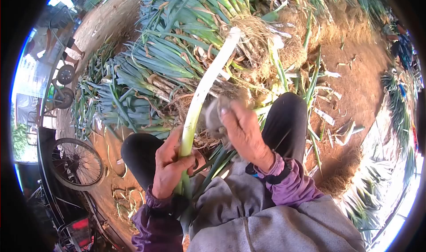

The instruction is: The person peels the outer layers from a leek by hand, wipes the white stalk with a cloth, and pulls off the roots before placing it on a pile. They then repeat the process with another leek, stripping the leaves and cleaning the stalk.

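My left hand (167,165) is wrapped round the lower part of a leek (202,90). The leek slants up and away from me, its white root end at the top and its green leaves running down over my lap. Close to the right of the stalk, my right hand (246,130) is closed on a grey, rag-like cloth (214,115), partly smeared by motion. Behind the leek's white end lies a heap of leeks (186,35) with dry brown roots, reaching close to my knees.
Trimmed leaves and peelings (326,114) litter the dirt floor (355,70) at the right. More leeks (372,207) lie along the right edge. A wheel (75,163) stands at the left, below a cart with small wheels (65,74). A person's legs (71,52) show at the upper left.
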A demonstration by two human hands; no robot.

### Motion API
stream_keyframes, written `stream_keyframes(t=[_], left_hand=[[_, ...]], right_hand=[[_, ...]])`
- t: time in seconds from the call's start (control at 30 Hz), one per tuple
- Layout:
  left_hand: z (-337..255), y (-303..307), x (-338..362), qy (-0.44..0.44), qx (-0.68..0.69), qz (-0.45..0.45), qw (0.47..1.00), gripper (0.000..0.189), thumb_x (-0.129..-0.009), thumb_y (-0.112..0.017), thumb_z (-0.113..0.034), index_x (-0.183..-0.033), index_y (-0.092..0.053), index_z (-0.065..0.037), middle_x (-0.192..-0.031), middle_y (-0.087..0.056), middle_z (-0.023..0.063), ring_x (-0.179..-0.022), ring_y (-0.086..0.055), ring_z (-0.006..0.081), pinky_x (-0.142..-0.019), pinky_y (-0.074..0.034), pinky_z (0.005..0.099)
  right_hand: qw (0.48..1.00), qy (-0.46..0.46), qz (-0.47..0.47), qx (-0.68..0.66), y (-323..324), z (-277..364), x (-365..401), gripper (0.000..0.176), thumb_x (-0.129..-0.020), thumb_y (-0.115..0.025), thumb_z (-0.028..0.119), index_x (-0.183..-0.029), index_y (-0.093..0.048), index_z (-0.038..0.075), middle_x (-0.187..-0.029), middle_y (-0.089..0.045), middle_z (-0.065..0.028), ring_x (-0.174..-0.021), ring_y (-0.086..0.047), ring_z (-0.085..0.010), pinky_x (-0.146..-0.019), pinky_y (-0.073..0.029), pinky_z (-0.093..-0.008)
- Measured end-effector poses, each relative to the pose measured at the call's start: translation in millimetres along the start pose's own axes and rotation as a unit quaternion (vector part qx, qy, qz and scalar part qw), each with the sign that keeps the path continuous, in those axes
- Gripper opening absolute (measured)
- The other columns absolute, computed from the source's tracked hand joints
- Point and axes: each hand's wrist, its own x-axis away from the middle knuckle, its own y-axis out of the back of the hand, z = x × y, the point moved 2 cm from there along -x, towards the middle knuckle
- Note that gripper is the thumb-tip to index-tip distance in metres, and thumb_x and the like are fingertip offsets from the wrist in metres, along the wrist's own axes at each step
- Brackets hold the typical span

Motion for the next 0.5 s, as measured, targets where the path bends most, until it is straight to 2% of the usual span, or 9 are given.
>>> stream_keyframes(t=[0.07,0.17,0.2,0.27,0.3,0.37,0.4,0.47,0.5], left_hand=[[0.4,0.8,2.8,0.0,0.003,-0.007,1.0,0.064,-0.078,-0.053,0.009,-0.141,-0.041,0.002,-0.082,-0.063,0.0061,-0.061,-0.053,0.0072,-0.051,-0.042,0.0208],[4.7,-3.6,7.4,0.01,-0.032,-0.009,0.999,0.066,-0.079,-0.053,0.01,-0.143,-0.04,0.001,-0.085,-0.063,0.0052,-0.063,-0.054,0.007,-0.052,-0.043,0.0207],[4.9,-7.4,8.8,0.018,-0.043,-0.006,0.999,0.066,-0.079,-0.053,0.01,-0.143,-0.04,0.001,-0.085,-0.063,0.0048,-0.064,-0.054,0.0069,-0.053,-0.043,0.0206],[5.2,-15.7,13.0,0.034,-0.063,-0.001,0.997,0.066,-0.08,-0.054,0.01,-0.144,-0.04,0.0,-0.087,-0.064,0.0041,-0.066,-0.055,0.0066,-0.053,-0.044,0.0206],[4.7,-15.9,12.3,0.015,-0.073,-0.001,0.997,0.065,-0.08,-0.054,0.01,-0.143,-0.04,0.0,-0.087,-0.064,0.0036,-0.067,-0.056,0.0066,-0.054,-0.044,0.0206],[5.4,-14.1,10.4,-0.022,-0.094,-0.007,0.995,0.064,-0.081,-0.055,0.009,-0.143,-0.042,-0.001,-0.089,-0.064,0.0027,-0.068,-0.057,0.0067,-0.054,-0.044,0.0206],[9.5,-6.7,9.5,-0.015,-0.088,0.013,0.996,0.062,-0.081,-0.054,0.01,-0.141,-0.043,-0.001,-0.09,-0.063,0.0013,-0.069,-0.057,0.0065,-0.054,-0.044,0.0206],[6.9,-4.8,13.9,-0.03,-0.131,-0.003,0.991,0.061,-0.08,-0.053,0.01,-0.14,-0.045,-0.001,-0.091,-0.062,0.0011,-0.069,-0.057,0.0063,-0.054,-0.043,0.0203],[3.6,-5.6,17.4,-0.039,-0.153,-0.011,0.987,0.061,-0.08,-0.052,0.01,-0.139,-0.045,-0.001,-0.091,-0.061,0.0009,-0.068,-0.057,0.0062,-0.054,-0.043,0.0201]], right_hand=[[0.993,0.088,-0.077,0.004,6.8,2.4,-14.5,0.011,-0.096,-0.053,0.007,-0.092,-0.049,-0.002,-0.066,-0.054,-0.0067,-0.055,-0.047,-0.0095,-0.049,-0.041,-0.0271],[0.944,0.242,-0.148,0.168,26.4,28.2,-39.4,0.008,-0.091,-0.058,0.002,-0.094,-0.051,0.0,-0.064,-0.053,-0.0078,-0.051,-0.046,-0.0108,-0.048,-0.039,-0.0275],[0.931,0.235,-0.158,0.23,28.7,35.0,-45.9,0.012,-0.087,-0.059,0.0,-0.097,-0.054,0.001,-0.062,-0.051,-0.0095,-0.048,-0.05,-0.018,-0.046,-0.04,-0.0304],[0.918,0.241,-0.117,0.291,15.7,16.1,-42.9,0.012,-0.085,-0.059,0.001,-0.096,-0.055,0.001,-0.069,-0.056,-0.0089,-0.053,-0.054,-0.0198,-0.048,-0.042,-0.0317],[0.91,0.245,-0.096,0.319,5.4,8.6,-40.6,0.012,-0.084,-0.059,0.001,-0.096,-0.056,0.001,-0.073,-0.058,-0.0086,-0.055,-0.056,-0.0207,-0.049,-0.043,-0.0323],[0.886,0.322,0.008,0.332,-25.9,0.0,-4.2,0.014,-0.081,-0.059,0.001,-0.095,-0.056,0.002,-0.075,-0.058,-0.0072,-0.058,-0.057,-0.0235,-0.053,-0.044,-0.0319],[0.882,0.347,0.01,0.319,-36.7,-2.5,7.7,0.015,-0.081,-0.059,0.001,-0.095,-0.057,0.002,-0.075,-0.059,-0.0067,-0.059,-0.058,-0.0221,-0.054,-0.045,-0.0323],[0.872,0.393,0.011,0.291,-51.3,-5.6,23.3,0.016,-0.081,-0.059,0.002,-0.096,-0.057,0.003,-0.077,-0.06,-0.0055,-0.061,-0.059,-0.0191,-0.057,-0.046,-0.0331],[0.909,0.332,0.054,0.244,-48.4,-21.8,13.2,0.017,-0.08,-0.061,0.003,-0.096,-0.057,0.005,-0.073,-0.058,-0.0058,-0.058,-0.058,-0.0204,-0.052,-0.044,-0.0333]])
